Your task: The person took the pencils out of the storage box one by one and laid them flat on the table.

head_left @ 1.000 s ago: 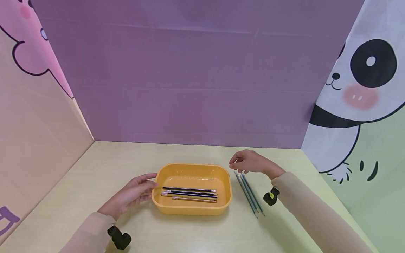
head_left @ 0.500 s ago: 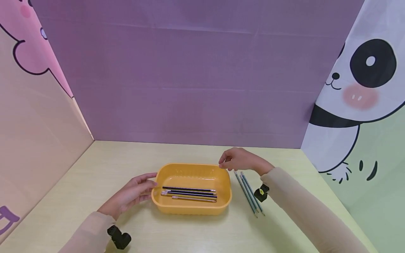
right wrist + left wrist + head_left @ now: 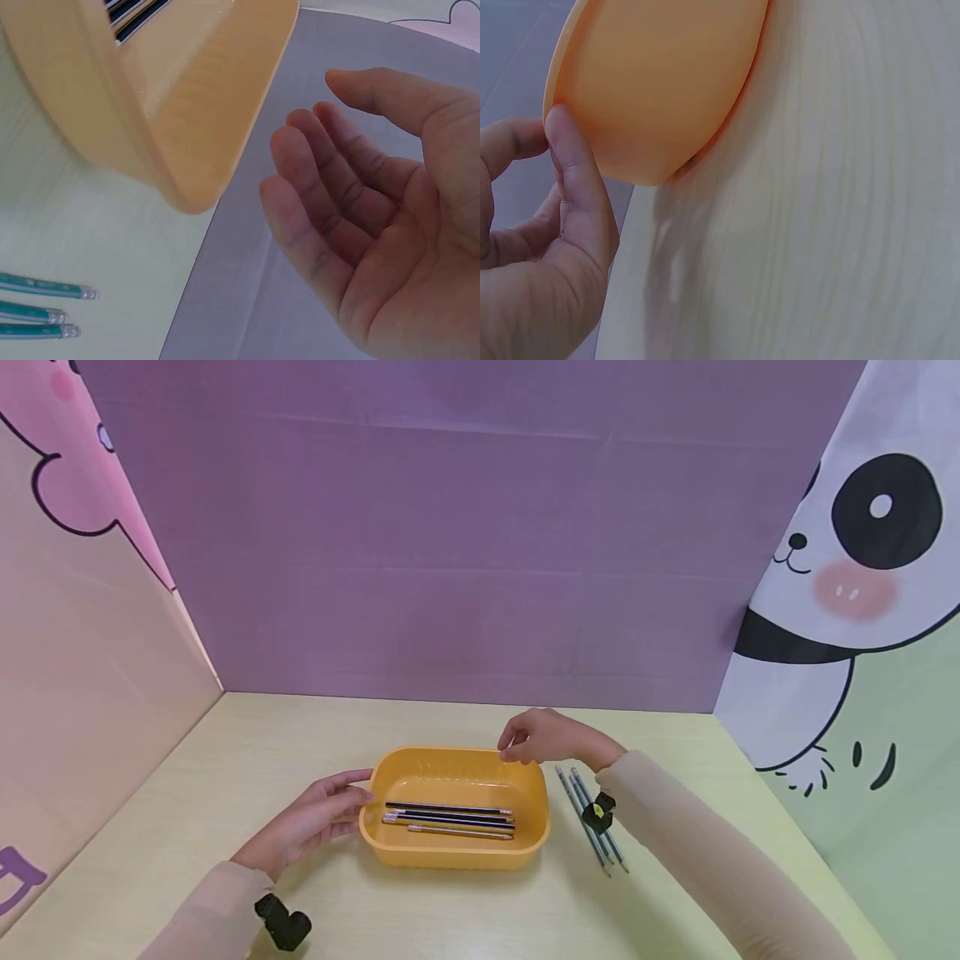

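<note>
A yellow plastic tray (image 3: 456, 857) stands on the table, holding several black-and-gold striped pencils (image 3: 450, 820) that lie side by side. At its left end my left hand (image 3: 315, 818) holds the rim; in the left wrist view the thumb (image 3: 574, 150) lies against the wall and the index finger meets the edge. Over the tray's far right rim hovers my right hand (image 3: 551, 737), empty, its fingers loosely bent, as the right wrist view confirms. Three green pencils (image 3: 588, 822) lie right of the tray, partly behind the right wrist camera.
The pale wooden table (image 3: 465, 918) meets a purple back panel (image 3: 480, 543). Side panels close it in, a panda drawing (image 3: 847, 552) on the right and a pink figure (image 3: 82, 485) on the left. Black cameras (image 3: 283, 923) are strapped to both wrists.
My right hand has moved left, from above the green pencils to over the tray's far right rim. The left hand, tray and pencils have stayed in place.
</note>
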The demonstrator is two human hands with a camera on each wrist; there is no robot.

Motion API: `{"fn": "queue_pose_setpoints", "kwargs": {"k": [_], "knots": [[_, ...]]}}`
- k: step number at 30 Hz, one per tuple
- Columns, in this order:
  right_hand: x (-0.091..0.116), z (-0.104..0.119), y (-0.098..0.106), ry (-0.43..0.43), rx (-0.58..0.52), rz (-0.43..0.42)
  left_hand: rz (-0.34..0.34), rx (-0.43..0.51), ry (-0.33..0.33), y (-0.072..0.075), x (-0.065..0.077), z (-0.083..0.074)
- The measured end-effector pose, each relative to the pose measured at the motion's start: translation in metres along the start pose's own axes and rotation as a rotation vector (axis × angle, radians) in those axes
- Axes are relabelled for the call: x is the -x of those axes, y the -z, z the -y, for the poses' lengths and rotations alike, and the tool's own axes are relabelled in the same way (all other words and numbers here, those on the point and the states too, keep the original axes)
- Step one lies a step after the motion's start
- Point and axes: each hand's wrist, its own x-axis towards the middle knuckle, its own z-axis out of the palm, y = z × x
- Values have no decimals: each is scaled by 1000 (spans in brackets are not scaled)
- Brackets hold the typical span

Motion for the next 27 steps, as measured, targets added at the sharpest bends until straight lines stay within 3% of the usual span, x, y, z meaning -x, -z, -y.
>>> {"fn": "queue_pose_setpoints", "kwargs": {"k": [21,27], "knots": [[-34,24,-19,33,86,94,-10,0,2,2,-1,1],[-44,26,-27,76,91,129,-10,6,2,2,-2,1]]}}
